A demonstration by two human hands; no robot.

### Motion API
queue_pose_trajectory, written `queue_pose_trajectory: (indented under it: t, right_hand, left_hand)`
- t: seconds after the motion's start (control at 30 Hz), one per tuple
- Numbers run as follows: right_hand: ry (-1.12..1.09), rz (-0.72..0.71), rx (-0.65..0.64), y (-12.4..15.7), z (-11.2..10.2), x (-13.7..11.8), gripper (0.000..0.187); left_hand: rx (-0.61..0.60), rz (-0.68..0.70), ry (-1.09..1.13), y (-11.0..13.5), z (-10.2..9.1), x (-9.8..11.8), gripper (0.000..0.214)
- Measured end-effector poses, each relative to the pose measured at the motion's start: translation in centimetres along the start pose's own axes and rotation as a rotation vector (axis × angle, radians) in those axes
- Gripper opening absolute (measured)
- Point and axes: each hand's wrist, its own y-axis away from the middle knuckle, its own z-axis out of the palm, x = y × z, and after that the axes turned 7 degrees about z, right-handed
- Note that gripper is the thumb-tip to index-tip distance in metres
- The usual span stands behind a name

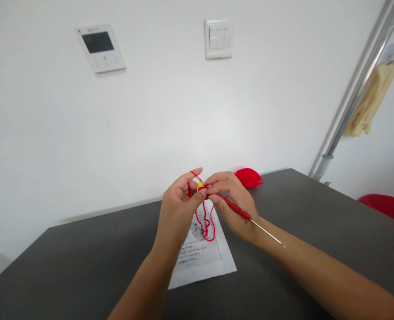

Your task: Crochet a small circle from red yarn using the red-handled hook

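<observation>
My right hand [232,200] is closed around a crochet hook [235,208] with a red handle and a metal shaft at each end. Its rear shaft points down to the right. Thumb and fingers of my left hand [181,195] pinch a small piece of red crochet work [202,190], mostly hidden by the fingertips. A strand of red yarn runs over the raised left index finger. Something small and yellow [200,185] shows at the work, its kind unclear. Loose red yarn [206,226] hangs in loops below the hands, over a printed sheet [213,271].
A ball of red yarn [249,178] rests at the back of the dark table [117,262], near the wall. Beyond the right edge is a red rounded object [386,206]. A metal pole [360,93] and yellowish gloves [373,100] are at the right.
</observation>
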Motion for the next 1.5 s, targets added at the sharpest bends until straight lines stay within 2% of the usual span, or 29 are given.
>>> queue_pose_trajectory:
  t: [0.1,0.2,0.3,0.4,0.47,0.57,0.67,0.77,1.0,1.17,1.27,1.5]
  right_hand:
    - [0.045,0.068,0.021,0.7,0.8,0.1,0.007]
    - [0.154,-0.006,0.047,1.1,1.3,0.8,0.008]
    - [0.253,-0.172,0.028,0.8,1.1,1.4,0.007]
    - [0.223,-0.281,-0.049,0.0,0.4,1.4,0.007]
    - [0.156,-0.286,-0.098,-0.6,-0.4,1.1,0.010]
    - [0.073,-0.234,-0.155,-1.3,-1.5,0.6,0.011]
    - [-0.013,-0.168,-0.167,-1.6,-2.1,0.4,0.012]
    - [-0.055,-0.160,-0.163,-1.7,-1.9,0.3,0.008]
    - [-0.102,-0.139,-0.149,-2.0,-1.8,0.4,0.006]
    - [-0.317,0.060,-0.100,-1.5,-2.0,0.3,0.008]
    - [-0.427,0.190,-0.126,-1.1,-2.0,0.2,0.008]
    - [-0.471,0.127,-0.226,-1.5,-2.7,0.0,0.013]
  left_hand:
    - [0.056,0.014,0.003,0.2,0.8,-0.8,0.050]
    - [0.039,-0.069,0.132,-0.2,0.8,-1.2,0.050]
    - [-0.105,-0.188,0.244,-1.1,-0.2,-1.0,0.046]
    - [-0.315,-0.258,0.289,-1.9,-1.8,-0.5,0.037]
    - [-0.423,-0.299,0.316,-2.2,-2.7,-0.2,0.033]
    - [-0.488,-0.367,0.361,-2.4,-3.4,-0.1,0.035]
    - [-0.492,-0.373,0.403,-2.4,-3.5,-0.2,0.036]
    - [-0.483,-0.344,0.423,-2.3,-3.2,-0.3,0.036]
    - [-0.383,-0.280,0.395,-1.8,-2.6,0.0,0.038]
    - [-0.311,-0.194,0.447,-2.0,-3.0,0.4,0.034]
    - [-0.308,-0.203,0.504,-2.1,-3.1,0.6,0.031]
    - [-0.317,-0.297,0.511,-2.1,-3.1,1.2,0.027]
